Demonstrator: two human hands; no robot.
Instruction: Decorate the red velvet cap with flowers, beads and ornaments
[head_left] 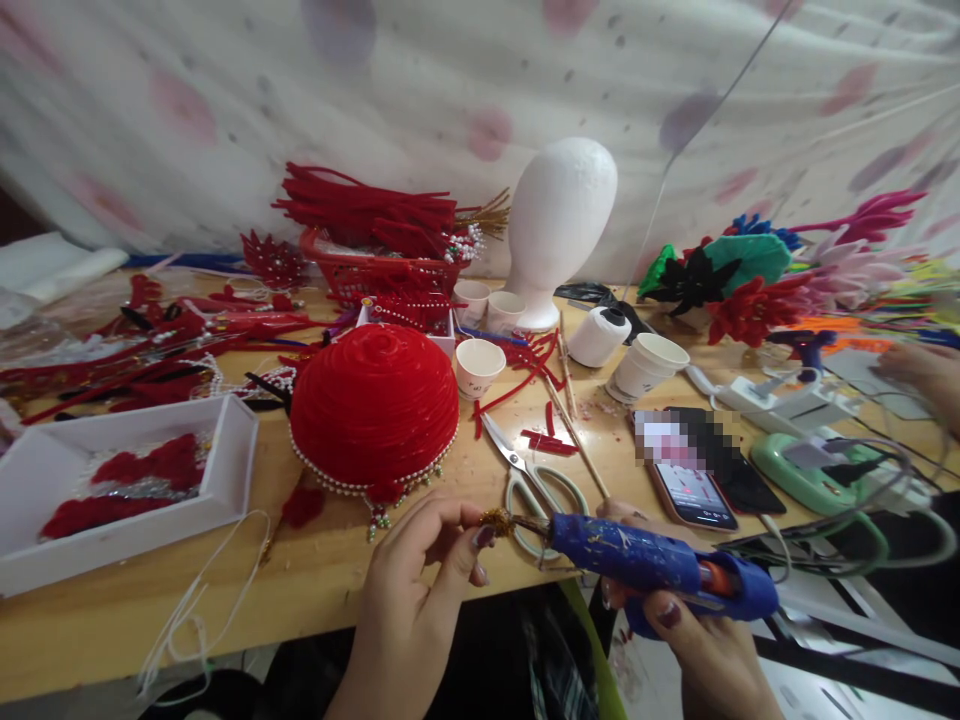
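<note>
My left hand pinches a small gold tinsel piece between thumb and fingertips, just above the table's front edge. In my right hand is a blue glue gun, pointing left, its nozzle at the gold piece. Whether the nozzle touches it I cannot tell. Behind my left hand sits a red domed cap wound in fuzzy cord, with a beaded rim. White-handled scissors lie open behind the nozzle, partly hidden by it.
A white box with red pieces stands left. Behind are a red basket, a white foam head, paper cups and a thread spool. Phones, a green power strip and cables lie right. Another person's hand shows at far right.
</note>
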